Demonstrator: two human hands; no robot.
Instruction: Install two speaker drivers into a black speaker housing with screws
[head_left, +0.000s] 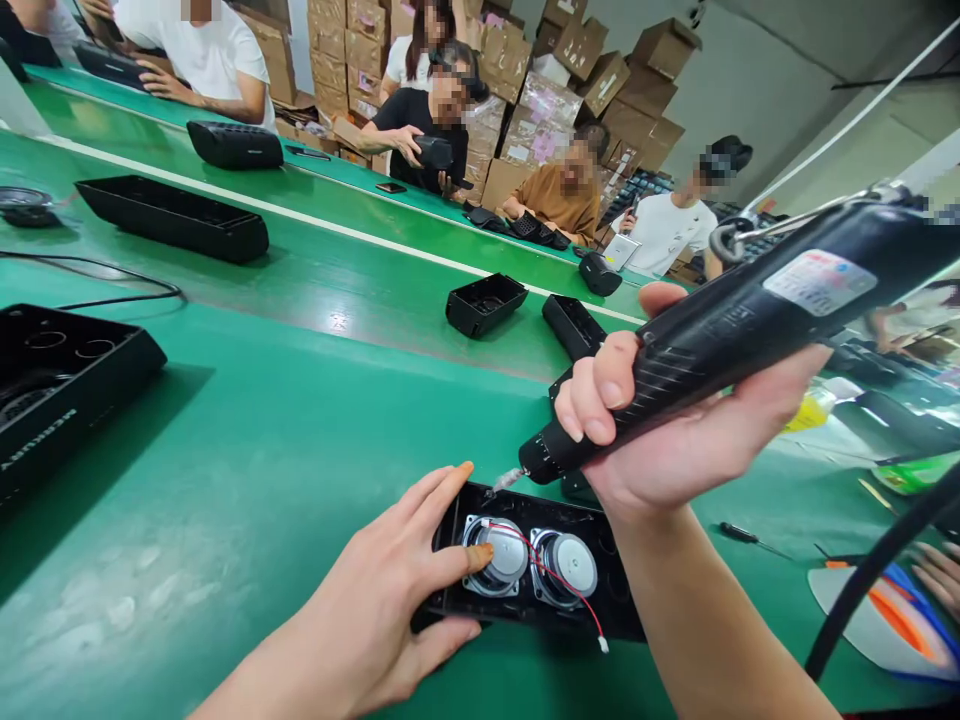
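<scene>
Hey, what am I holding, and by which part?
Your right grip holds the electric screwdriver around its lower body, near the bit end. Your left grip lies on the left end of the black casing; I can't tell whether it clasps it.

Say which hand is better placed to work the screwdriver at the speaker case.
Right, probably: the right hand grips the screwdriver, its bit near the far-left corner of the black case, while the left hand rests across that end.
</scene>
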